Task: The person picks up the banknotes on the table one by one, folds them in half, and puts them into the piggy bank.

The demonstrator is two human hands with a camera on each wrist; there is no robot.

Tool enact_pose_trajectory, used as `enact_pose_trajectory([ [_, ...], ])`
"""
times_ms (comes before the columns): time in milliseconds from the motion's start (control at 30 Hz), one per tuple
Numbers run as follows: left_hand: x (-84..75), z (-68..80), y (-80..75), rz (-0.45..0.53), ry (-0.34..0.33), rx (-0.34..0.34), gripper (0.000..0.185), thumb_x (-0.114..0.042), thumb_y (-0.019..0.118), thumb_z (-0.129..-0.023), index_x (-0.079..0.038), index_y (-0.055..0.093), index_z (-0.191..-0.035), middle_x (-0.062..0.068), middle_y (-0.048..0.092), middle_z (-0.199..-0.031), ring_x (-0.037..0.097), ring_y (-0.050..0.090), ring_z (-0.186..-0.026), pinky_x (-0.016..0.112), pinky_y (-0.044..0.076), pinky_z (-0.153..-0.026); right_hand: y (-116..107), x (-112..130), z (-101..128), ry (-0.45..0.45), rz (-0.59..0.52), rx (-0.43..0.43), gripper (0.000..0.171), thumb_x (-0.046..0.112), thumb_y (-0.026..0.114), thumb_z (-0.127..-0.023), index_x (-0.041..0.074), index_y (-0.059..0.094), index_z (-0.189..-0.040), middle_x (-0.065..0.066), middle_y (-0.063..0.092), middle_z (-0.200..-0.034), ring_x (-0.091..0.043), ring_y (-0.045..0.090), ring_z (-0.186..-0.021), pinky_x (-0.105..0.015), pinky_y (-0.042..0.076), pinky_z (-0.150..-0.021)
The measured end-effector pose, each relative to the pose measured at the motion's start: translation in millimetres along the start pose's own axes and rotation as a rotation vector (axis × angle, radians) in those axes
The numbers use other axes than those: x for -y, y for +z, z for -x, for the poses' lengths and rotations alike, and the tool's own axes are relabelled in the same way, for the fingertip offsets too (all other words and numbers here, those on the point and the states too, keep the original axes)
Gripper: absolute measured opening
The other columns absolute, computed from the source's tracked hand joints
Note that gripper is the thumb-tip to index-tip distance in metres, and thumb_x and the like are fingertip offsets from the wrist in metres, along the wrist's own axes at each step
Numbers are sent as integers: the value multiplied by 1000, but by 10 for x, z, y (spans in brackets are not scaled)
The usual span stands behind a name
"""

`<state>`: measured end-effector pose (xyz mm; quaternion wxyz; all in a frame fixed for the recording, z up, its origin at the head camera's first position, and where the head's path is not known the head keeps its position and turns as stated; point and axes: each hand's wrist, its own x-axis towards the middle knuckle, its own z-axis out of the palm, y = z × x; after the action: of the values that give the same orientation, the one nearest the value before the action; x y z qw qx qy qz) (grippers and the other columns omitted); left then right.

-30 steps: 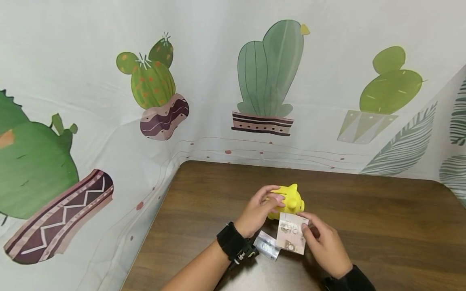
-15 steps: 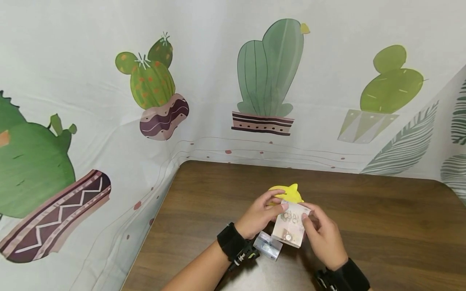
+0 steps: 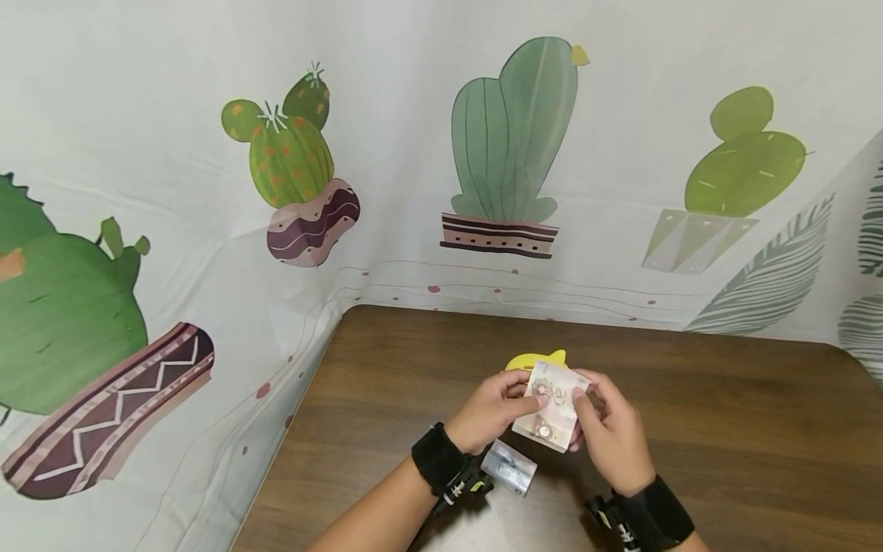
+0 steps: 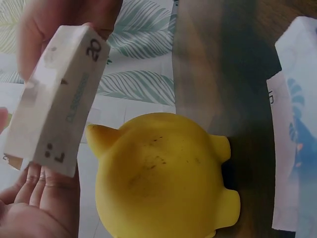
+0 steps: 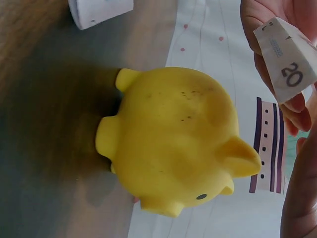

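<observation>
At the left hung a cloth backdrop (image 3: 172,230) printed with potted cacti, smooth and faintly creased, which wrapped the corner of a dark wood-grain table (image 3: 724,429). The left hand (image 3: 491,410) pinched the left edge of a folded banknote (image 3: 553,405), fingers curled around it. A second folded note (image 3: 509,467), bluish and crinkled, lay flat on the table just below that hand's wrist. The held note, pale paper printed with a "20", stood raised between both hands, just in front of and above a yellow piggy bank (image 3: 536,359). The bank was rounded, matte and rubbery-looking, with pointed ears and stubby legs, standing on the table. The right hand (image 3: 610,437) gripped the note's right edge, thumb across its face.
</observation>
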<state>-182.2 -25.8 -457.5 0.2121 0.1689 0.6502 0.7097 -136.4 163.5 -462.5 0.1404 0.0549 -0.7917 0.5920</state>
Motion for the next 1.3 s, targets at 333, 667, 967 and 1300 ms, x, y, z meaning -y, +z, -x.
enact_pose_trajectory([
  [333, -17, 11, -8, -5, -1, -24, 34, -7, 65, -94, 4, 62, -127, 22, 72, -115, 8, 69, -85, 22, 58, -74, 51, 100, -88, -58, 44, -47, 28, 4, 53, -103, 11, 63, -128, -10, 63, -90, -12, 54, -45, -27, 49, -41],
  [667, 7, 3, -7, 3, -4, -39, 28, -3, 67, -92, 9, 65, -117, 17, 73, -100, 7, 67, -79, 20, 56, -69, 48, 90, -70, -65, 2, -40, 28, 2, 53, -102, 9, 63, -127, -7, 63, -92, -12, 57, -48, -27, 51, -43],
  [967, 52, -18, -8, 14, 3, -47, 25, -2, 67, -91, 12, 64, -112, 7, 72, -93, 6, 65, -80, 20, 54, -71, 5, 92, -73, -107, 28, -65, 29, 2, 52, -102, 9, 63, -128, -8, 62, -89, -11, 59, -53, -25, 53, -48],
  [1300, 60, -21, 18, -55, 13, -105, 21, -7, 62, -94, 11, 68, -105, 0, 66, -92, 6, 58, -84, 19, 48, -75, -22, 86, -80, -160, 49, -100, 28, -1, 55, -101, 7, 67, -125, -3, 63, -86, -3, 57, -61, -20, 47, -52],
])
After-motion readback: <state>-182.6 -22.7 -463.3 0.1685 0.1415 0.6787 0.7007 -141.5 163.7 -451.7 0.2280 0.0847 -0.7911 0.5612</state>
